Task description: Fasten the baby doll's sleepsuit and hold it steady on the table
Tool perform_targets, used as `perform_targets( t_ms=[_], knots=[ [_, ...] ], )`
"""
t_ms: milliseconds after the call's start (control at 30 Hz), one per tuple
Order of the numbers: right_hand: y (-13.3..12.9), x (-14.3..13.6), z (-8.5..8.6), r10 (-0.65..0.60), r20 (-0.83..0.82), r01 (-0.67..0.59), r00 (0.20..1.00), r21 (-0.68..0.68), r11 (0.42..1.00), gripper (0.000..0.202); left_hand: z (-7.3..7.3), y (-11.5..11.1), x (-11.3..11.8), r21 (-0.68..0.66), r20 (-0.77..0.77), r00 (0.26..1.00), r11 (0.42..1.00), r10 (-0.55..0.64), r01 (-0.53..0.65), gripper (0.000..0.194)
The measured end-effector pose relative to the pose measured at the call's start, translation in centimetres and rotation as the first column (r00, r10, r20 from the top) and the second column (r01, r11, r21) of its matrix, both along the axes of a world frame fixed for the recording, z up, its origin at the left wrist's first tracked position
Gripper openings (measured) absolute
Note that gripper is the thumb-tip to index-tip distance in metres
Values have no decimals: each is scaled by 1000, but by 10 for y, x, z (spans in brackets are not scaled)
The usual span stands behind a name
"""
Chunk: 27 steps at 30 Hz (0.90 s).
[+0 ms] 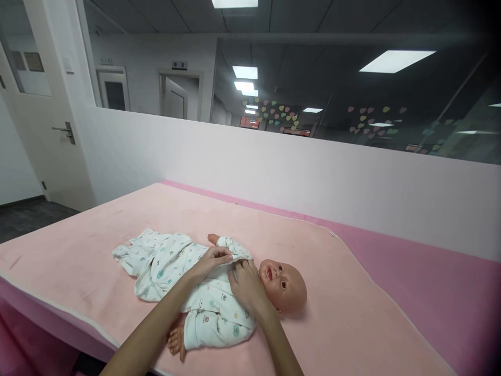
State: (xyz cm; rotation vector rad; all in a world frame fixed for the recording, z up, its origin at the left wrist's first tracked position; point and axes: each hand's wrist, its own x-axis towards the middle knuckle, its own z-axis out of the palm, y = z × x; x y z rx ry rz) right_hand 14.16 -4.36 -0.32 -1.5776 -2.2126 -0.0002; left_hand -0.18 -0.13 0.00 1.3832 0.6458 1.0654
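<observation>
A baby doll [287,287] lies on its back with its head to the right. It wears a white printed romper [219,318] whose legs stretch flat to the left. My left hand [213,261] pinches the edge of the romper's front flap over the chest. Close to the neckline, my right hand [247,282] has its fingers curled at the cloth; the fingertips are partly hidden by the fabric. One doll hand [177,342] shows out of the near sleeve, and the other doll hand [213,238] out of the far sleeve.
A pale pink mat [352,318] covers the table over a darker pink cloth [430,277]. Behind it runs a white wall [313,172] with a large window [274,73] above. At the left is a door [43,104] with a metal handle.
</observation>
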Motion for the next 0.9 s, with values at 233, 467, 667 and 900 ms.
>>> perform_targets(
  t_ms=[233,467,667,900],
  knots=[
    [3,-8,0,2,20,-1,1000,-40,999,32,1,-1,0,1,9,1000,1000,-12,12,25],
    [11,-8,10,5,-117,-26,993,-179,984,34,0,1,0,8,22,1000,1000,-3,3,25],
    [17,-4,19,50,47,-36,998,-269,963,37,-1,2,0,3,43,999,1000,11,-12,22],
    [27,-12,18,-4,130,48,992,-339,939,36,-2,3,1,-17,67,997,999,38,-37,21]
  ],
)
